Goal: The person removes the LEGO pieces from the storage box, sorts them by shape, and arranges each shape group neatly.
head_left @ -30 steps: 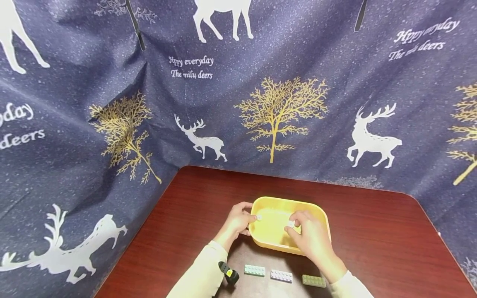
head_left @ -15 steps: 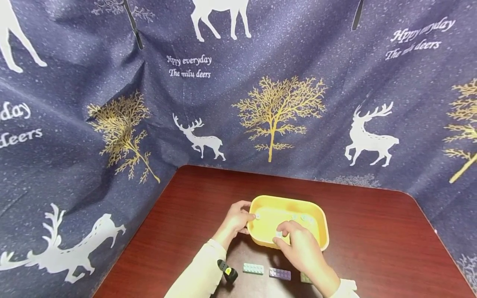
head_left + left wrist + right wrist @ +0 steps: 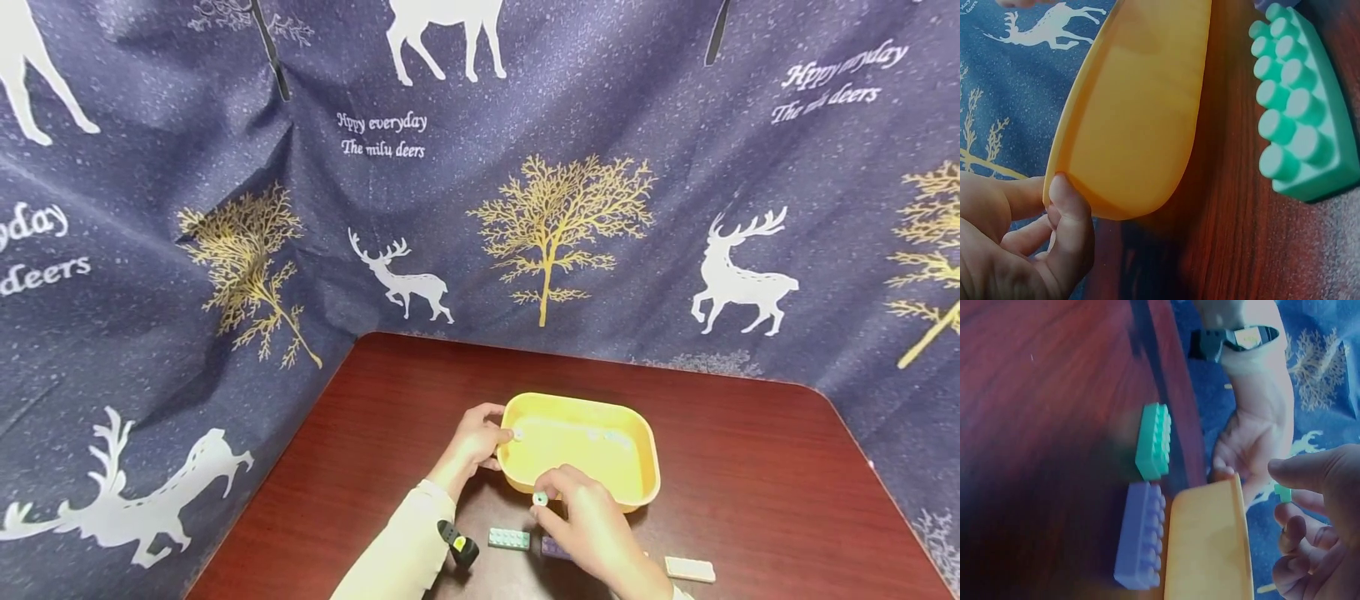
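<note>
My left hand [image 3: 476, 437] grips the left end of a yellow plastic bin [image 3: 651, 467], thumb on the rim; the left wrist view shows the thumb [image 3: 1069, 206] against the bin's edge. Just above the bin's near rim, my right hand [image 3: 583, 518] pinches a small round whitish-green piece between thumb and fingertips. In the right wrist view this small piece [image 3: 1283, 493] looks bright green. Several small pale pieces [image 3: 617, 437] lie inside the bin. On the near side are a mint-green studded brick [image 3: 509, 539] and a purple brick [image 3: 553, 547], partly hidden by my right hand.
A cream-white brick [image 3: 690, 570] lies to the right of my right forearm. The dark red wooden table [image 3: 750, 467] reaches back to a blue cloth [image 3: 480, 275] printed with deer and trees. A black wristband [image 3: 459, 545] sits on my left sleeve.
My right hand has moved from inside the bin toward me and left, carrying the small round piece to the near rim. It now covers the olive-green brick. My left hand stays on the bin.
</note>
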The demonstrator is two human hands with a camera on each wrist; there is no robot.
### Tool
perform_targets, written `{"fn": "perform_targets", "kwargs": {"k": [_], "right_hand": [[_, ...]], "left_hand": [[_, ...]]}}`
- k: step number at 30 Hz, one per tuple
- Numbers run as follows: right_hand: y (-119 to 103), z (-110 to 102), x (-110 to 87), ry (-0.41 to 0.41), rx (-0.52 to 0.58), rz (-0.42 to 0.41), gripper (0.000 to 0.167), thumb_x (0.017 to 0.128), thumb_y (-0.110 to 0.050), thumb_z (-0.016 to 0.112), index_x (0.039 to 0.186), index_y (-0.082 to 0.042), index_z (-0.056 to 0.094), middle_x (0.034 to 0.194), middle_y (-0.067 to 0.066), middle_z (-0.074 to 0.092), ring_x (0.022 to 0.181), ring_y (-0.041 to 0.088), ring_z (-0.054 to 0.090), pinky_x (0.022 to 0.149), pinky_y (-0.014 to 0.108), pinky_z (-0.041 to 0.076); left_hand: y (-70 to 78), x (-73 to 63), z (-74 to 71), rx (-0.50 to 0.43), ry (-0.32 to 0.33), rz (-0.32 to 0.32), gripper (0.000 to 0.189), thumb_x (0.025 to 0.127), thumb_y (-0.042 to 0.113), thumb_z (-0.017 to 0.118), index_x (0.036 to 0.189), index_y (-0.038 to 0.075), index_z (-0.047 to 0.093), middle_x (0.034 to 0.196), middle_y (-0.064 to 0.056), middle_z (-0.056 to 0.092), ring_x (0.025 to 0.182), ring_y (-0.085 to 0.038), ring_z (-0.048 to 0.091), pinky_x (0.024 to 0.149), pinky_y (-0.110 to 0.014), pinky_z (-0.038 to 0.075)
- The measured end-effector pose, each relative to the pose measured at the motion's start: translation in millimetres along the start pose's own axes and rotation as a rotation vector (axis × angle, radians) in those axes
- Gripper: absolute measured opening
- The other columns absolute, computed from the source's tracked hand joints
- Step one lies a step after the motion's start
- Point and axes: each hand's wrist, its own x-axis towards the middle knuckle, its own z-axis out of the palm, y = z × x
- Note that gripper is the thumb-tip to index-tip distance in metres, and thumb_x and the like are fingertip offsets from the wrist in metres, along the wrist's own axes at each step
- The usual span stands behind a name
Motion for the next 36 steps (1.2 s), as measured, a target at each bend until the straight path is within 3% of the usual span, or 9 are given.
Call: {"fn": "perform_targets", "kwargs": {"k": [5, 11, 16, 22, 28, 36], "right_hand": [[-4.7, 6.1, -6.3, -0.042, 0.008, -0.025, 0.027, 0.077, -0.014, 0.087, 0.091, -0.026, 0.067, 0.082, -0.016, 0.056, 0.07, 0.0, 0.053, 0.06, 0.018, 0.045], [-4.2, 16.1, -12.3, -0.158, 0.005, -0.054, 0.023, 0.082, -0.017, 0.083, 0.101, -0.02, 0.071, 0.092, -0.013, 0.062, 0.078, 0.004, 0.066, 0.065, 0.021, 0.055], [-4.5, 24.1, -15.0, -0.204, -0.023, -0.123, 0.02, 0.082, -0.022, 0.083, 0.099, -0.018, 0.073, 0.091, -0.013, 0.061, 0.073, 0.0, 0.055, 0.061, 0.022, 0.05], [-4.0, 34.4, -20.2, -0.32, -0.031, -0.161, 0.017, 0.083, -0.026, 0.083, 0.094, -0.022, 0.071, 0.089, -0.014, 0.058, 0.073, -0.005, 0.048, 0.06, 0.019, 0.046], [-4.7, 42.4, -25.4, -0.334, -0.1, -0.191, 0.018, 0.079, -0.028, 0.084, 0.088, -0.025, 0.069, 0.083, -0.017, 0.055, 0.072, -0.005, 0.047, 0.06, 0.019, 0.046], [-5.1, 53.6, -31.0, -0.443, -0.109, -0.142, 0.015, 0.079, -0.027, 0.083, 0.088, -0.027, 0.071, 0.08, -0.019, 0.051, 0.067, -0.005, 0.045, 0.055, 0.017, 0.043]], "left_hand": [[-0.4, 0.2, -0.6, 0.001, 0.006, -0.001, 0.048, 0.09, 0.001, 0.072, 0.136, 0.002, 0.058, 0.091, -0.014, 0.068, 0.066, -0.026, 0.068, 0.039, -0.023, 0.053], [-5.6, 2.3, -0.3, 0.0, 0.001, -0.004, 0.048, 0.09, 0.001, 0.071, 0.136, 0.002, 0.058, 0.091, -0.013, 0.068, 0.066, -0.025, 0.068, 0.039, -0.023, 0.053], [-6.8, 2.6, -0.5, -0.011, -0.006, -0.002, 0.048, 0.09, 0.001, 0.072, 0.135, 0.002, 0.058, 0.091, -0.014, 0.069, 0.062, -0.021, 0.066, 0.039, -0.023, 0.053], [-3.5, 3.3, -0.7, -0.018, -0.011, -0.014, 0.05, 0.089, 0.002, 0.073, 0.136, 0.003, 0.057, 0.093, -0.015, 0.069, 0.062, -0.022, 0.066, 0.04, -0.024, 0.053], [-1.5, 1.5, -1.3, -0.007, -0.004, -0.016, 0.051, 0.089, 0.001, 0.073, 0.137, 0.003, 0.057, 0.093, -0.015, 0.069, 0.066, -0.026, 0.068, 0.041, -0.024, 0.054], [0.6, -0.3, -2.0, -0.009, -0.004, -0.013, 0.048, 0.089, 0.003, 0.075, 0.134, 0.004, 0.06, 0.097, -0.02, 0.072, 0.067, -0.026, 0.07, 0.041, -0.025, 0.055]]}}
